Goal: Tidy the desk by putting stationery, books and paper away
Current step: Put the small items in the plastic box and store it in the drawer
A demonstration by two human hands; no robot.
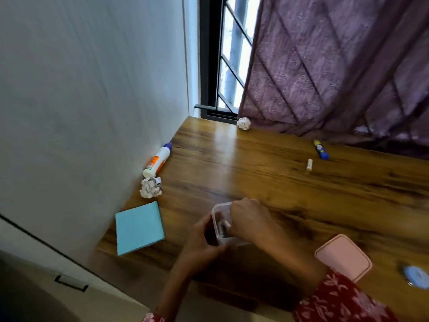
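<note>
A small clear plastic box (219, 209) stands near the front of the wooden desk (267, 173). My left hand (204, 240) grips its near side. My right hand (248, 219) reaches over its rim, fingers inside around a small white item. The box's pink lid (343, 256) lies to the right. A blue pad of paper (139, 227) lies at the left edge. Two crumpled paper balls sit on the desk, one (151, 187) by the wall and the other (243, 123) at the back. A white glue bottle (156, 161) lies along the wall.
A blue glue stick (321, 149) and a small white stick (309, 164) lie at the far right. A blue tape-like item (415, 276) sits at the right edge. A purple curtain (336, 66) hangs over the desk's back; a white wall (81, 89) borders its left.
</note>
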